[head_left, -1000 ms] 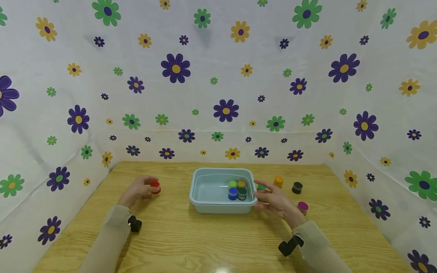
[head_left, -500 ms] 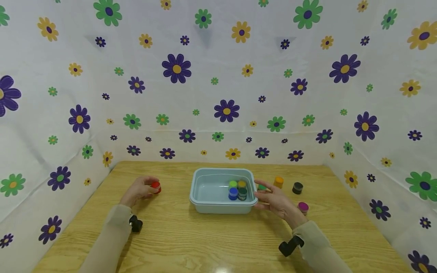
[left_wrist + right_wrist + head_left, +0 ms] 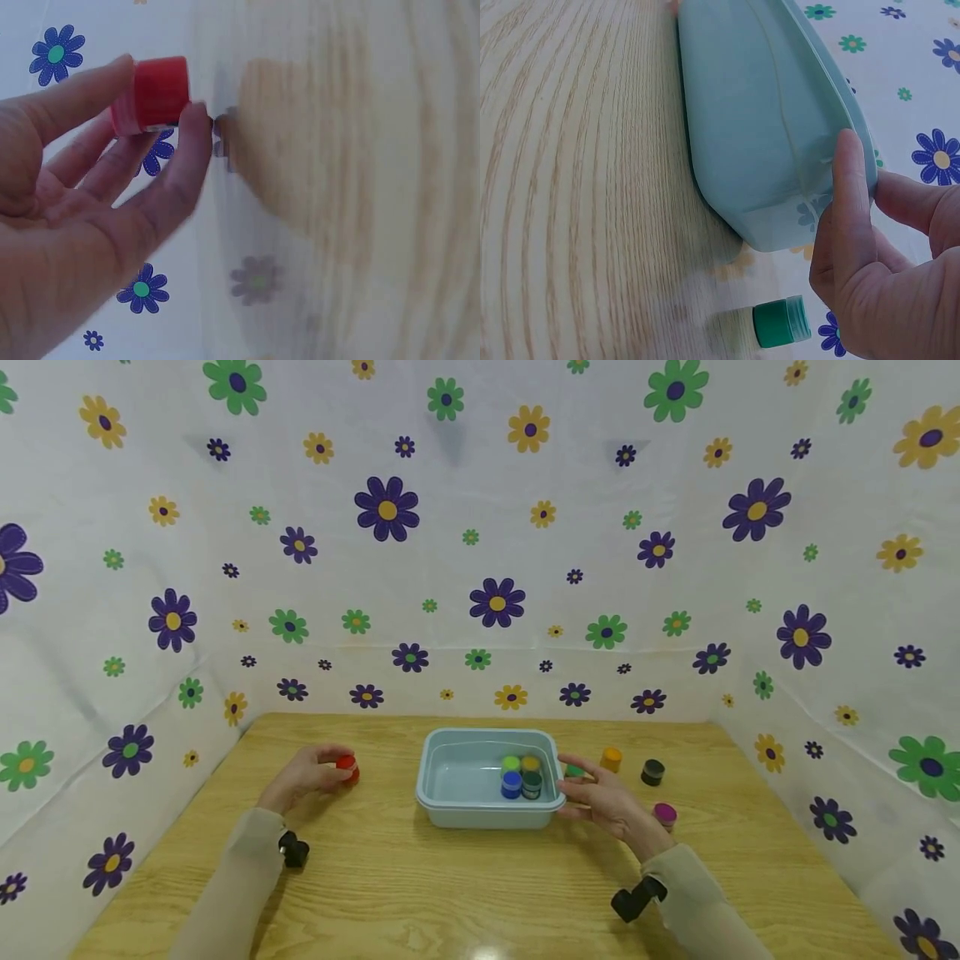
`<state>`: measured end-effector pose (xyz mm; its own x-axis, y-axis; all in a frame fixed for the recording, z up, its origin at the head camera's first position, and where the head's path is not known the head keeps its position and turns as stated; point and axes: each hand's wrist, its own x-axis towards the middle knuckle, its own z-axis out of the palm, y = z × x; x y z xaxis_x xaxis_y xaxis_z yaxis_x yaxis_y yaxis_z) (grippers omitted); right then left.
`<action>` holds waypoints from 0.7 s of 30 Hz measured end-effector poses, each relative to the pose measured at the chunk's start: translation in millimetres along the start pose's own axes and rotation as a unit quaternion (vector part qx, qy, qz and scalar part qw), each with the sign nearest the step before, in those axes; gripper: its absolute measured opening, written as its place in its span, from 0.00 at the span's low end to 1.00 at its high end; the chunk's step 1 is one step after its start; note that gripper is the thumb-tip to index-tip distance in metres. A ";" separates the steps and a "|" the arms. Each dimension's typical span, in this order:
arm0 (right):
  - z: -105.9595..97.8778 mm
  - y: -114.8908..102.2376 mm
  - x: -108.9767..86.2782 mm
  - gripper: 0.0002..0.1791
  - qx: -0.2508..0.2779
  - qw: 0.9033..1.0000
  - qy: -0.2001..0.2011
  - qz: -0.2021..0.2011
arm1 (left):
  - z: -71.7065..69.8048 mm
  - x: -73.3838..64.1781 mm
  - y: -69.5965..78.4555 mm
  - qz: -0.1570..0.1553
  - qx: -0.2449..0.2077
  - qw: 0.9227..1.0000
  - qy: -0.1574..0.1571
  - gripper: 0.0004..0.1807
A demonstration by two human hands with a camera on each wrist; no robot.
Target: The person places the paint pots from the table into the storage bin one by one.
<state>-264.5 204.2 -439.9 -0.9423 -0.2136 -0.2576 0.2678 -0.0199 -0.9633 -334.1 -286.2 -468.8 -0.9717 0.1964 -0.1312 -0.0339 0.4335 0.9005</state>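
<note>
My left hand (image 3: 311,774) holds a small red-lidded paint jar (image 3: 347,768) between thumb and fingertips, left of the tub. In the left wrist view the red jar (image 3: 161,91) lies sideways across that frame, with fingertips on both sides of it. A pale blue plastic tub (image 3: 457,817) stands mid-table. Inside its right half sit several small jars, among them a blue one (image 3: 512,785) and a dark green one (image 3: 531,786). My right hand (image 3: 607,800) rests its spread, fairly straight fingers against the tub's right corner and rim, as the right wrist view also shows.
A green jar (image 3: 780,322) stands beside the tub, partly hidden by my right hand in the head view. Farther right are an orange jar (image 3: 612,760), a black jar (image 3: 653,772) and a magenta jar (image 3: 665,816). Flower-patterned white sheeting (image 3: 480,552) encloses the wooden table.
My left hand has shifted slightly to the right with the red jar in its fingers. The right hand and the tub look the same as before.
</note>
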 end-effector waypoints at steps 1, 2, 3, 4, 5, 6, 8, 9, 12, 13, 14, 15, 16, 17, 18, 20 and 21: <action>-0.2 0.0 0.1 0.35 0.003 1.000 0.004 0.001 | -0.1 0.9 0.5 0.006 0.001 1.000 -0.002 0.28; -0.3 -0.1 0.1 0.35 0.004 1.000 0.005 0.002 | 0.0 1.8 1.0 0.010 -0.006 1.000 -0.004 0.28; -0.5 -0.1 -0.1 0.35 0.004 1.000 0.004 0.001 | 0.6 2.9 1.6 0.013 -0.017 1.000 -0.005 0.29; -0.8 0.2 0.0 0.35 0.005 1.000 0.003 0.001 | 1.2 3.9 2.1 0.017 -0.030 0.999 -0.005 0.29; -1.1 0.5 0.1 0.35 0.004 1.000 0.001 0.000 | 2.2 4.5 3.2 0.023 -0.040 0.999 -0.007 0.29; -1.3 1.0 0.1 0.35 0.005 1.000 0.003 0.000 | 3.4 5.0 4.3 0.030 -0.047 0.998 -0.008 0.30; -1.6 1.7 0.6 0.35 0.005 1.000 0.001 -0.002 | 6.3 5.7 6.9 0.042 -0.066 0.997 -0.008 0.31; -1.8 2.0 1.0 0.35 0.004 1.000 0.001 -0.003 | 8.2 6.4 8.3 0.046 -0.074 0.996 -0.004 0.31; -1.8 2.1 1.5 0.34 0.006 1.000 0.002 -0.004 | 13.8 10.9 12.4 0.040 -0.108 0.993 0.018 0.32; -2.1 2.2 1.8 0.34 0.007 1.000 0.003 -0.004 | 16.0 12.1 13.6 0.038 -0.127 0.991 0.025 0.32; -2.0 2.0 1.7 0.34 0.007 1.000 0.002 -0.006 | 18.4 13.5 14.8 0.035 -0.148 0.988 0.033 0.31; -2.0 1.9 1.6 0.35 0.007 1.000 0.000 -0.007 | 20.9 14.8 15.8 0.033 -0.165 0.985 0.041 0.31; -1.8 1.9 1.6 0.35 0.008 1.000 -0.001 -0.008 | 23.3 15.7 16.9 0.034 -0.178 0.982 0.049 0.31; -1.5 1.9 1.6 0.35 0.007 1.000 -0.003 -0.009 | 26.1 15.6 18.4 0.036 -0.188 0.980 0.056 0.30; -1.4 1.8 1.5 0.35 0.006 1.000 -0.006 -0.011 | 28.6 15.9 19.2 0.043 -0.191 0.979 0.058 0.30; -0.9 2.0 1.3 0.35 0.006 1.000 -0.006 -0.011 | 33.7 16.5 22.0 0.050 -0.195 0.977 0.064 0.30; -0.8 2.0 1.2 0.35 0.008 1.000 -0.003 -0.010 | 35.9 16.7 23.5 0.053 -0.190 0.978 0.067 0.30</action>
<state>-265.3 204.7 -442.2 -0.9460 -0.2196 -0.2386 0.2529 -0.0390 -0.9667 -342.8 -241.2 -464.7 -0.9955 0.0944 0.0044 0.0096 0.0547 0.9985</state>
